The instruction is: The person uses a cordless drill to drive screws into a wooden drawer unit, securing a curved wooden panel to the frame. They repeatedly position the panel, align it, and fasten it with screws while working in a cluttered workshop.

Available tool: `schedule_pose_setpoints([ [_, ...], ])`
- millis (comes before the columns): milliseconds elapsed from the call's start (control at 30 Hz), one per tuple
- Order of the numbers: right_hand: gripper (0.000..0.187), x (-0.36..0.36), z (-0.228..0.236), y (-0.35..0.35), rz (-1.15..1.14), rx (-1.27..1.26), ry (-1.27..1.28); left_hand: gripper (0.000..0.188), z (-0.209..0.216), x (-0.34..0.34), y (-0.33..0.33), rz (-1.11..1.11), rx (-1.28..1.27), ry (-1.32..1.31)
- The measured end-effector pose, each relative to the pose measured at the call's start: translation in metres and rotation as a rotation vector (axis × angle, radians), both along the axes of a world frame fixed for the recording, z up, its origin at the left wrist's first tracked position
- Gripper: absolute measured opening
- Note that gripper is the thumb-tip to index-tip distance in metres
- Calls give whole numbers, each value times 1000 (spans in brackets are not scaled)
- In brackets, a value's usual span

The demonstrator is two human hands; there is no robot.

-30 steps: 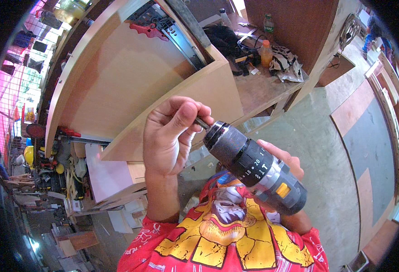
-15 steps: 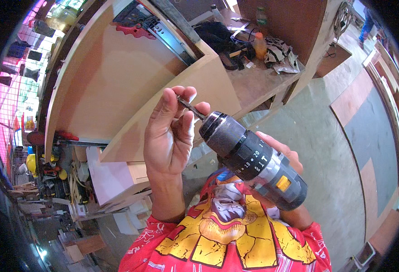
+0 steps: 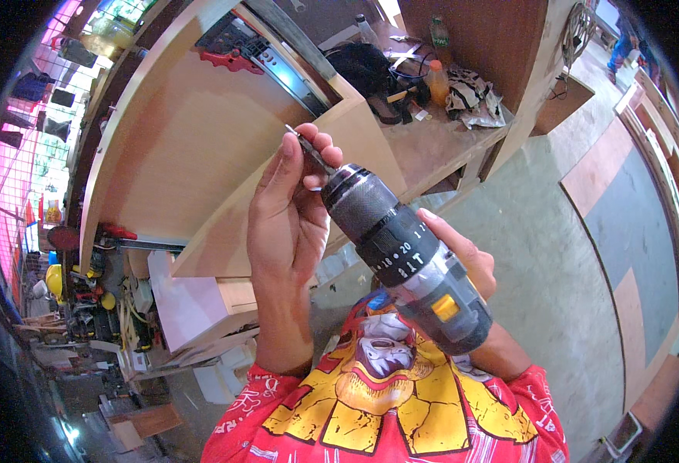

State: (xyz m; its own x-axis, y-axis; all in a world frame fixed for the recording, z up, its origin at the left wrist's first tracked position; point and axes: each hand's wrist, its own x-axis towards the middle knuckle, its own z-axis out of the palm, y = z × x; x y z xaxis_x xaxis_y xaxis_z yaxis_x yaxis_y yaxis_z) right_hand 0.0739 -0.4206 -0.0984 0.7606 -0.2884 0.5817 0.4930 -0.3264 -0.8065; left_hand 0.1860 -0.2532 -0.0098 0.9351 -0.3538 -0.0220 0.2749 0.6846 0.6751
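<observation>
A black and grey cordless drill (image 3: 412,258) with a yellow switch on top points up and left in front of my chest. My right hand (image 3: 466,258) is closed around its grip, mostly hidden behind the drill's body. From the chuck sticks a dark, slim drill bit (image 3: 314,150). My left hand (image 3: 287,204) pinches the bit between thumb and fingers, and its pale tip shows just past the thumb. Beyond the left hand lies a light wooden panel (image 3: 189,147) with a metal drawer slide (image 3: 289,77) fixed along it.
On a wooden shelf (image 3: 424,147) at the far side are an orange bottle (image 3: 436,83), a black bag (image 3: 355,69) and crumpled packaging (image 3: 474,99). Tools and a yellow helmet (image 3: 54,282) crowd the left. Boards (image 3: 632,208) lie on the floor at right. Another person (image 3: 625,50) stands far off.
Both hands and the drill have shifted slightly up and to the left. More of the bit's tip now shows beyond my left fingers.
</observation>
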Motion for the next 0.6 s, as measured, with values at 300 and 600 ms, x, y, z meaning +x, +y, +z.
schedule_pose_setpoints([
  [300,64,18,6,5,12,55,-87,37,3,18,-14,7,-12,52],
  [600,81,17,9,-6,39,-39,-28,67,72,19,28,1352,1637,-1539],
])
